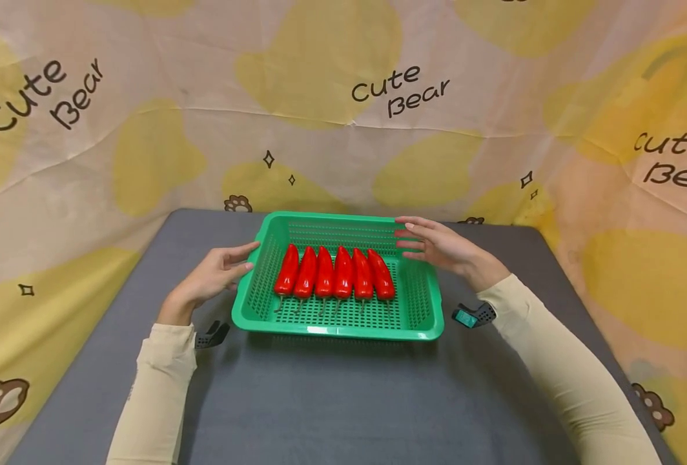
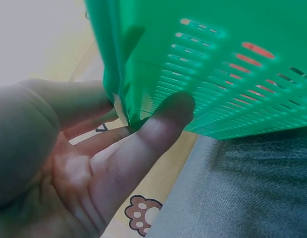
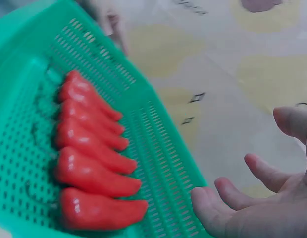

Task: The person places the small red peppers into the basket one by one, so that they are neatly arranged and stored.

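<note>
Several glossy red peppers [image 1: 343, 274] lie side by side in a row in a green plastic basket [image 1: 378, 333] with slotted walls, their thin stems toward the near side. My left hand [image 1: 212, 274] grips the basket's left rim. In the left wrist view its thumb [image 2: 168, 116] presses the outer wall, with other fingers behind the rim. My right hand [image 1: 439, 247] hovers at the basket's far right corner, fingers spread and holding nothing. The right wrist view shows those fingers [image 3: 232, 198] beside the basket's edge.
A grey cloth-covered table [image 1: 343, 394] lies under the basket. Behind and at both sides hangs a cream and yellow printed cloth [image 1: 320, 77]. Dark wrist-camera mounts stick out below each wrist, near the basket's sides.
</note>
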Demonstrator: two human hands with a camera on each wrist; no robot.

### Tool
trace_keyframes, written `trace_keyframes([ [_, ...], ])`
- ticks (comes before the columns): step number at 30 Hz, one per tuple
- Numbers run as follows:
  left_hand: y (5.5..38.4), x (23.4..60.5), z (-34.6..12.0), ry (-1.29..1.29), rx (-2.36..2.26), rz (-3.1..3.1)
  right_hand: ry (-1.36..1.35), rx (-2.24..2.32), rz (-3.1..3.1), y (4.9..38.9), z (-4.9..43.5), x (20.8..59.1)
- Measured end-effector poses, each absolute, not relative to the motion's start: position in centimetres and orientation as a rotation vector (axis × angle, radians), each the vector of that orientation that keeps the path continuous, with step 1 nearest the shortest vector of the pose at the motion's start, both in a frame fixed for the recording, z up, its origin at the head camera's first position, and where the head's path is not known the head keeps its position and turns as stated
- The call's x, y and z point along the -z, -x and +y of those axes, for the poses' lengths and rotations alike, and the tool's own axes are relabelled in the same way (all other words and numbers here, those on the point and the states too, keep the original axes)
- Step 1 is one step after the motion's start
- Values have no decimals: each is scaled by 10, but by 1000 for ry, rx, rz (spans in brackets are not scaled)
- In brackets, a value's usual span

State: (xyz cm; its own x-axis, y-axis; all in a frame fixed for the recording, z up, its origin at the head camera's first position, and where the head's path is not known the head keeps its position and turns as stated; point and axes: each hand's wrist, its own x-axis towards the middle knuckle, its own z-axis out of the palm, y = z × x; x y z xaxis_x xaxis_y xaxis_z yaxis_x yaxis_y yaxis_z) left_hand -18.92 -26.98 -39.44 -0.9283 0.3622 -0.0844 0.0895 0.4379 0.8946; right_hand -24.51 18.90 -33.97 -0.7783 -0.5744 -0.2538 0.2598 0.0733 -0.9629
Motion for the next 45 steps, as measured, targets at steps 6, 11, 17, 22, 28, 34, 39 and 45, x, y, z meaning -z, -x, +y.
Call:
trace_keyframes([
  [6,190,395,-271,-388,-1488,2427,334,1841,1782,246,200,341],
  [11,190,394,-271,-375,-1458,2454,380,1904,1779,246,211,344],
  [17,190,393,-269,-357,-1421,2480,431,2057,1707,242,225,350],
  [22,190,394,-270,-364,-1417,2474,425,2191,1627,241,232,361],
  [28,193,395,-271,-376,-1425,2461,376,2279,1566,243,234,372],
  [34,194,395,-270,-391,-1435,2462,408,2334,1545,244,239,373],
  [39,194,394,-270,-390,-1438,2454,419,2370,1526,242,243,374],
  [45,193,394,-271,-387,-1453,2440,440,2382,1561,241,245,375],
])
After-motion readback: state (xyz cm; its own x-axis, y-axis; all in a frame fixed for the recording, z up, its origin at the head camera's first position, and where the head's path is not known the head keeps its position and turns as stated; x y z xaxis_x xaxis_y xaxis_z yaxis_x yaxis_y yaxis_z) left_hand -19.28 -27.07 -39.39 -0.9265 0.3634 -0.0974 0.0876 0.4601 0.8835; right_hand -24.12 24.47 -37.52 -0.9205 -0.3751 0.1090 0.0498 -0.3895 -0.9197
